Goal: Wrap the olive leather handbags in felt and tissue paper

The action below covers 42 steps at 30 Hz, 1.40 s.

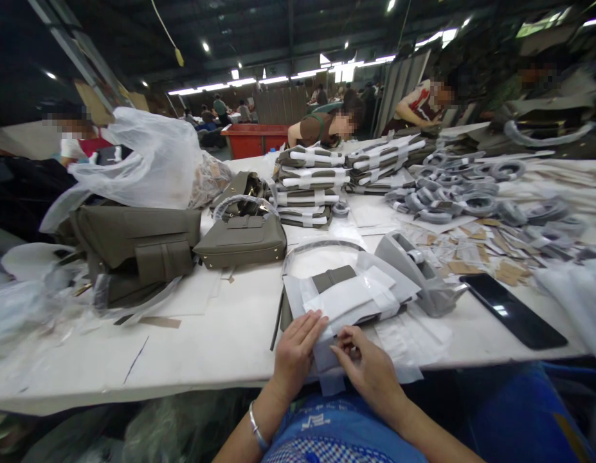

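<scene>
In front of me on the table lies an olive handbag (334, 278), partly covered by white wrapping paper (353, 297); its wrapped handle (321, 247) arches behind. My left hand (298, 350) lies on the paper's near edge, fingers stretched out and together. Just right of it, my right hand (370, 370) has thumb and fingertips pinched over a thin translucent sheet (326, 355) hanging toward the table edge. What the pinch holds is too small to make out. A grey tape dispenser (416, 270) stands close behind the bag's right side.
A black phone (514, 312) lies right. Olive handbags (244, 241) stand left, beside a big clear plastic bag (153, 161). Behind are stacked wrapped pieces (310, 180), grey rolled strips (437, 190) and brown paper scraps (471, 251). A co-worker (321, 128) leans over the far side.
</scene>
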Motion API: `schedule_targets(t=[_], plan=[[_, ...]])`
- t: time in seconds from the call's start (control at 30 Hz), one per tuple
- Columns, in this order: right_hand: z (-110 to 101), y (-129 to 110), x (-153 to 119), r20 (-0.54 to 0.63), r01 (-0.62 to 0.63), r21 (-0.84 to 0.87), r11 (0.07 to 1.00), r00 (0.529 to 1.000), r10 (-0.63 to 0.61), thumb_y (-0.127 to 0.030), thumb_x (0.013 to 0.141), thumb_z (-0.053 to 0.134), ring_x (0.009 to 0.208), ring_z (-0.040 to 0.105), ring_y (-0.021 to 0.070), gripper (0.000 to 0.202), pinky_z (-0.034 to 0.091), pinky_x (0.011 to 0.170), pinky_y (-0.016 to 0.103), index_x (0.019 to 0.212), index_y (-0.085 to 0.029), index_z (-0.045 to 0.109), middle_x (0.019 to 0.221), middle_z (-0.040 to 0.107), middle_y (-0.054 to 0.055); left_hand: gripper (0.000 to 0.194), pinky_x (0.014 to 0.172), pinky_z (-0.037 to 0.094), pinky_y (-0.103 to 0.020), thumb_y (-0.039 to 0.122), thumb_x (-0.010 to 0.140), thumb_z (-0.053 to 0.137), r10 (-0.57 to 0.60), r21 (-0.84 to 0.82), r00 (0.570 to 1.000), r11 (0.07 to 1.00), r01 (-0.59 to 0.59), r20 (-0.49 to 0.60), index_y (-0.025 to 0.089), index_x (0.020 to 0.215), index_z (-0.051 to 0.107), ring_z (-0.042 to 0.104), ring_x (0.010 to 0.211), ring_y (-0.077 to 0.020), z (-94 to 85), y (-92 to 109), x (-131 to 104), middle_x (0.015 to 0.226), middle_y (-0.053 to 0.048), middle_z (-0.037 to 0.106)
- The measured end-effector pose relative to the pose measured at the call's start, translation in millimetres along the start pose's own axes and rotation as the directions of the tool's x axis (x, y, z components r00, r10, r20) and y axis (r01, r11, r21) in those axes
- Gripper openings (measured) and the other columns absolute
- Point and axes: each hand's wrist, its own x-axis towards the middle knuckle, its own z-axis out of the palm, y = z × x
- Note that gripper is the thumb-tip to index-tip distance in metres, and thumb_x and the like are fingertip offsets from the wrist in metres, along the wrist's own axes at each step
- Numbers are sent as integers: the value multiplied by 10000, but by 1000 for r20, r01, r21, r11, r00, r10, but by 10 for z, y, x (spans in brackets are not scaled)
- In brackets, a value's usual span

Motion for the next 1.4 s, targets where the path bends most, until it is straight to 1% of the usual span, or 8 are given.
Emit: schedule_targets(t=[0.33, 0.63, 0.83, 0.93, 1.03, 1.13, 1.2, 1.4], plan=[[116, 28, -55, 58, -166, 180, 970, 986, 158, -333, 918, 608, 657, 661, 163, 148, 492, 610, 262, 977, -250, 501, 782, 665, -27, 685, 1076, 498, -422, -45, 787, 410, -5, 0, 999, 1000, 5, 33, 201, 1422, 483, 541, 1307, -214, 18, -10, -11, 1388, -71, 606], [149, 105, 137, 100, -217, -55, 975, 970, 221, -326, 874, 630, 672, 708, 220, 102, 487, 611, 288, 868, -225, 635, 732, 732, 11, 699, 1122, 461, -442, 141, 835, 556, -76, -128, 964, 985, 112, 254, 180, 1503, 354, 477, 1366, -253, -293, 84, 127, 1480, -95, 512], [140, 75, 215, 118, -243, -129, 961, 959, 258, -287, 864, 637, 653, 709, 218, 89, 503, 596, 280, 890, -211, 676, 716, 737, 17, 475, 1025, 548, -408, 156, 932, 566, -72, -20, 996, 997, 73, 43, 218, 1399, 503, 622, 1212, -228, -115, 65, 115, 1300, -73, 669], [95, 147, 99, 129, -135, -46, 990, 982, 140, -277, 925, 582, 720, 730, 215, 160, 563, 659, 301, 1040, -205, 667, 836, 764, 36, 500, 1033, 542, -412, 69, 931, 507, -66, -17, 997, 998, 67, 42, 208, 1411, 493, 616, 1224, -227, -36, 32, 73, 1320, -85, 656], [-11, 284, -96, 67, 176, 8, 984, 982, -176, -260, 978, 525, 948, 725, 214, 258, 592, 846, 342, 1211, -206, 623, 1090, 745, 93, 509, 1041, 537, -408, 81, 930, 516, -68, -20, 996, 997, 70, 58, 212, 1422, 483, 605, 1239, -225, -42, 19, 59, 1328, -81, 651], [-113, 408, -231, 167, 514, -66, 855, 850, -499, -313, 960, 593, 1198, 626, 246, 397, 534, 1020, 428, 1344, -216, 563, 1283, 669, 119, 512, 1041, 537, -399, 84, 925, 527, -75, -26, 995, 997, 76, 62, 218, 1417, 488, 602, 1243, -220, -64, 23, 66, 1319, -72, 657], [-123, 448, -243, 259, 629, -129, 767, 768, -586, -286, 962, 593, 1298, 550, 258, 441, 503, 1060, 468, 1394, -226, 525, 1357, 623, 112, 506, 1045, 534, -395, 75, 923, 522, -77, -28, 995, 996, 79, 60, 217, 1408, 498, 598, 1246, -216, -66, 28, 69, 1318, -70, 658], [80, 393, -115, 110, 712, -142, 688, 702, -704, -131, 993, 470, 1127, 670, 220, 290, 560, 981, 444, 1216, -193, 645, 1170, 733, 66, 499, 1050, 525, -398, 52, 922, 503, -46, 3, 999, 999, 46, 23, 197, 1399, 506, 592, 1254, -216, -24, 30, 41, 1326, -76, 652]])
